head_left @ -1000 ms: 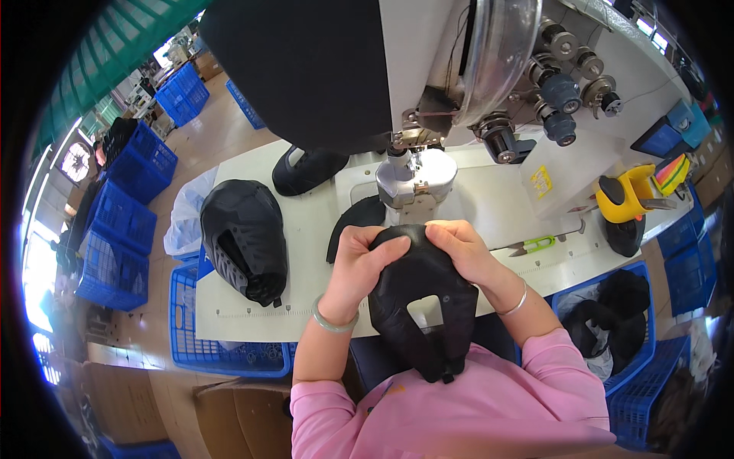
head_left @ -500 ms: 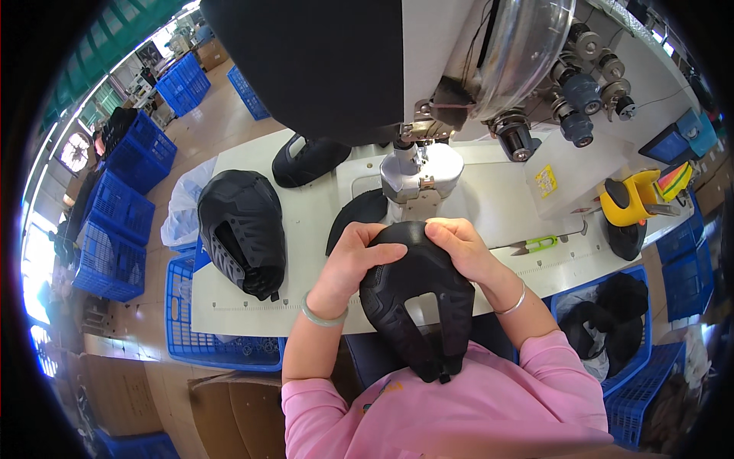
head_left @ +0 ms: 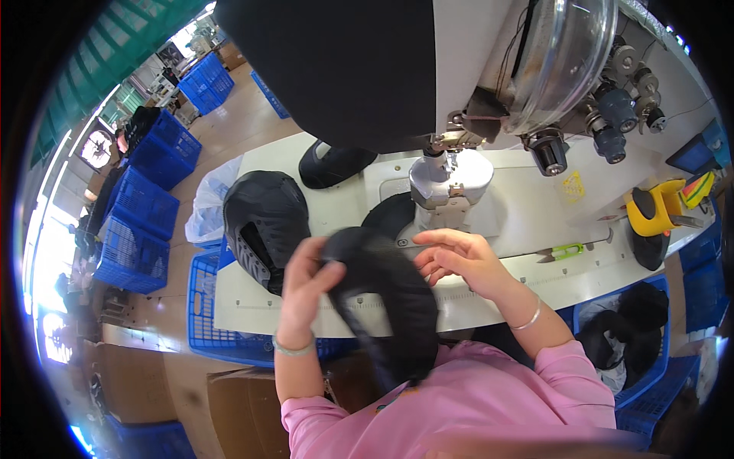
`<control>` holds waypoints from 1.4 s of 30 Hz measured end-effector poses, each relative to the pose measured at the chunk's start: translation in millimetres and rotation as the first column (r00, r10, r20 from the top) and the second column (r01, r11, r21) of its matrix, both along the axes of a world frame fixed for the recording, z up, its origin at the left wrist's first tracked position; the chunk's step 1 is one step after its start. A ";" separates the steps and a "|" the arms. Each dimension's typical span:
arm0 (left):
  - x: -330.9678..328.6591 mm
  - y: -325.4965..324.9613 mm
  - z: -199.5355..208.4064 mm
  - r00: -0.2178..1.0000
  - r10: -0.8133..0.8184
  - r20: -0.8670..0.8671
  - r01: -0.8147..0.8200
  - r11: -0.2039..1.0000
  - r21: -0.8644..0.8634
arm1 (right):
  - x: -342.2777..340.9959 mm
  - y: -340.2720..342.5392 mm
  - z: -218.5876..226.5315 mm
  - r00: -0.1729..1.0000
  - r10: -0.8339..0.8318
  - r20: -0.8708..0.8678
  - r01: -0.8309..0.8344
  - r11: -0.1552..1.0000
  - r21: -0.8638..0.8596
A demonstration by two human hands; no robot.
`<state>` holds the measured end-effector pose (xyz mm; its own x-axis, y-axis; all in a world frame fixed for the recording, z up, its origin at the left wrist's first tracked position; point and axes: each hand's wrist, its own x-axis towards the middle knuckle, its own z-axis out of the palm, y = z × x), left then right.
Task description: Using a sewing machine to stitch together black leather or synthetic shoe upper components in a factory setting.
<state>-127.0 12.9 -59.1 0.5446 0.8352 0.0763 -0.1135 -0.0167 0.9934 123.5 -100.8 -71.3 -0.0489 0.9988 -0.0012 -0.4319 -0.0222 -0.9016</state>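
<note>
My left hand (head_left: 306,287) grips a black shoe upper (head_left: 394,298) near its toe, with the thumb on top. The upper is smeared by motion and hangs over the table's front edge toward my lap. My right hand (head_left: 459,260) is off it, fingers spread, just right of the toe and in front of the sewing machine's post (head_left: 453,187). A stack of black shoe uppers (head_left: 264,206) lies on the left of the white table. Another black upper (head_left: 332,164) rests farther back, and a dark curved piece (head_left: 390,216) lies against the post.
Green-handled thread snips (head_left: 564,252) lie on the table at right, near a yellow holder (head_left: 664,206). Thread tension knobs (head_left: 612,115) sit on the machine. A blue crate (head_left: 202,314) stands below the table's left end; another crate (head_left: 641,382) at right holds black pieces.
My right hand has let go of the shoe upper, its fingers now spread. My left hand has carried the upper to the left and tilted it. The view has shifted slightly.
</note>
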 end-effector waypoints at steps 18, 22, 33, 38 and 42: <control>-112.7 180.1 -8.0 0.478 0.848 -0.231 -0.253 0.385 0.888 | 191.0 -196.6 -10.6 0.188 -0.315 0.930 0.770 0.635 0.059; -104.8 189.8 -6.2 0.469 0.873 -0.132 -0.190 0.246 0.950 | 262.9 -244.2 -2.6 -0.485 -0.209 0.849 0.857 0.078 0.509; -57.8 117.0 37.3 0.413 0.906 -0.090 -0.054 0.123 0.991 | 343.7 -228.0 -6.8 -0.420 0.249 0.873 0.902 0.219 0.372; -5.3 73.9 47.6 0.671 0.727 -0.145 0.011 0.186 0.983 | 302.8 -230.4 31.7 -0.474 0.337 0.814 0.879 0.132 0.458; 34.8 49.5 34.4 0.752 0.495 -0.436 0.212 0.444 0.871 | 238.0 -252.9 63.9 -0.567 0.329 0.755 0.824 0.225 0.520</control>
<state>-92.2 62.3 -24.7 0.6342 0.5834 0.5074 0.5315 -0.8055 0.2619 361.4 -353.7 -7.4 0.8506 0.2072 0.4833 0.2250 -0.9741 0.0217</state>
